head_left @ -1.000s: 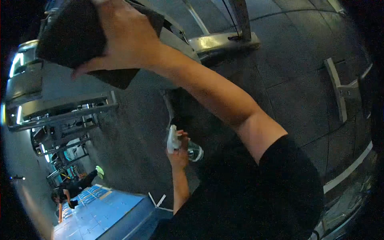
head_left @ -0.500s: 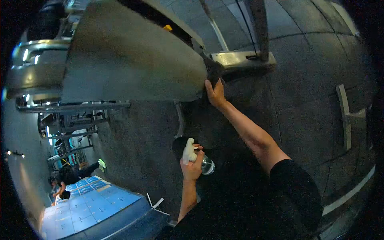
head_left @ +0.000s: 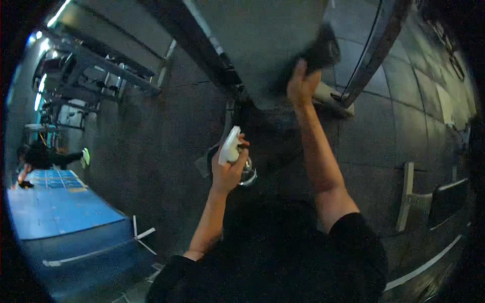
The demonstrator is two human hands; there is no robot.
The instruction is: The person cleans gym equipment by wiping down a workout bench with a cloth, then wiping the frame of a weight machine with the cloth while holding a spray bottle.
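My left hand (head_left: 227, 174) is closed round a spray bottle (head_left: 231, 145) with a white trigger head and a clear body, held low in front of my torso. Farther forward, my right hand (head_left: 304, 87) grips a dark cloth (head_left: 323, 50) and presses it to the edge of a broad grey panel (head_left: 257, 35). The cloth is smeared by motion, and the fingers on it are partly hidden. That panel seems to be part of a gym machine with dark metal uprights.
A metal foot of the machine (head_left: 336, 98) stands just beyond my right hand. To the right is a low T-shaped frame (head_left: 408, 197) on dark floor tiles. At far left a person (head_left: 43, 156) in dark clothes is near a blue surface (head_left: 65, 202); other gym machines stand behind.
My view has turned and moved. My right hand and the cloth have shifted along the panel to its other side, and the spray bottle stays in my left hand.
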